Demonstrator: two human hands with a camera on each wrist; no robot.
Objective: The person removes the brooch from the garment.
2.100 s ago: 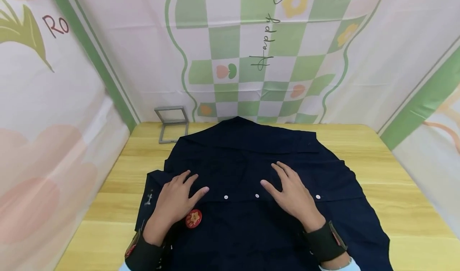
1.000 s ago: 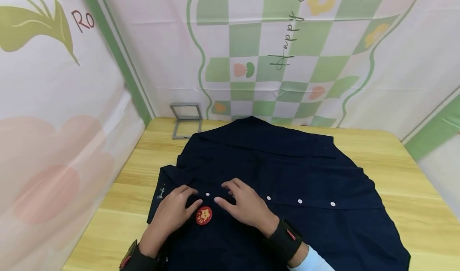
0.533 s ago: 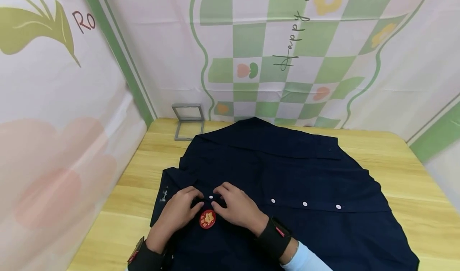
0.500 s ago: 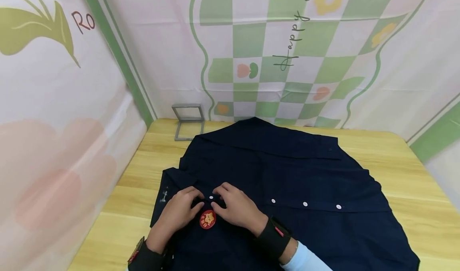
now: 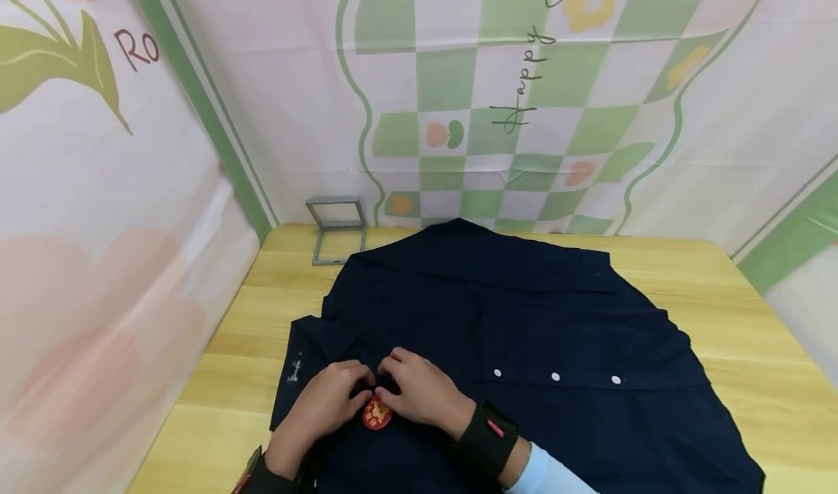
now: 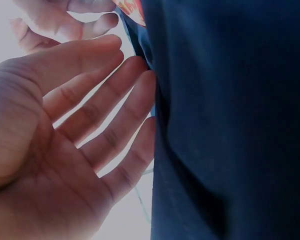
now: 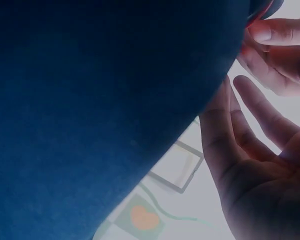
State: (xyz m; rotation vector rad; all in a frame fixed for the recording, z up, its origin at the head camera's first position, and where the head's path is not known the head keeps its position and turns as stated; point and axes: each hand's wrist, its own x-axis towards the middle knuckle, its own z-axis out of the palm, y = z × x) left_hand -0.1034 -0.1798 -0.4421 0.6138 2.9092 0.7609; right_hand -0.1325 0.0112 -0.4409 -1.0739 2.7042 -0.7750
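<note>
A navy button-up shirt point(image 5: 537, 334) lies spread over the table, with a row of small white buttons point(image 5: 555, 377) down its front. My left hand point(image 5: 327, 401) and right hand point(image 5: 422, 393) meet at the left part of that row, fingers curled and pinching the cloth just above a round red badge point(image 5: 376, 414) with a gold star. Their thumb tips overlap the badge's upper rim. The button there is hidden beneath my fingertips. In the left wrist view, the outer fingers of my left hand point(image 6: 85, 115) rest against the cloth edge.
A small grey hinged frame point(image 5: 337, 233) stands open at the back left, close to the shirt's edge. Printed curtains point(image 5: 294, 116) enclose the wooden table point(image 5: 727, 312) at the back and sides. White marks point(image 5: 294, 369) show on the shirt's left corner.
My right hand moved left across the shirt to join my left. Both hands drew together over a button that showed between them half a second ago and is now covered.
</note>
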